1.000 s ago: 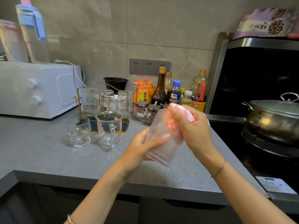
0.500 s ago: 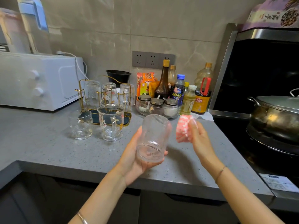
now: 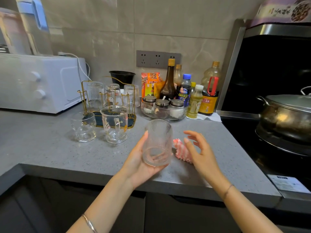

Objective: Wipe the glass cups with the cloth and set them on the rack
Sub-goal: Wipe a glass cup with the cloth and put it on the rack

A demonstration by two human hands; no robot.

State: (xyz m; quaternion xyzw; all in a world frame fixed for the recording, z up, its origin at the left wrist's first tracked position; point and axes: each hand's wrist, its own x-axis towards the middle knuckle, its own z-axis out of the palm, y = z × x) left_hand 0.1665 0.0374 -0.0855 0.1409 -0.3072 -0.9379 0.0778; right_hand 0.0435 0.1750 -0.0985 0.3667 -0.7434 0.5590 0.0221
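My left hand (image 3: 137, 163) grips a ribbed glass cup (image 3: 157, 142) upright above the counter's front part. The pink-and-white cloth (image 3: 181, 150) lies crumpled on the grey counter (image 3: 50, 152), just right of the cup. My right hand (image 3: 201, 153) hovers over the cloth with fingers spread, holding nothing. The gold wire rack (image 3: 107, 101) stands at the back left with three upturned glasses on it. In front of it stand a handled glass mug (image 3: 115, 125) and a small round glass (image 3: 83, 126).
A white oven (image 3: 40, 83) sits at the far left. Sauce bottles (image 3: 168, 83) and a clear bowl of spice jars (image 3: 162, 109) stand behind the cup. A steel pot (image 3: 286, 115) rests on the dark stove at the right.
My right hand pulled the cloth out of the cup, lowered it to the counter and let it go. My left hand turned the cup upright.
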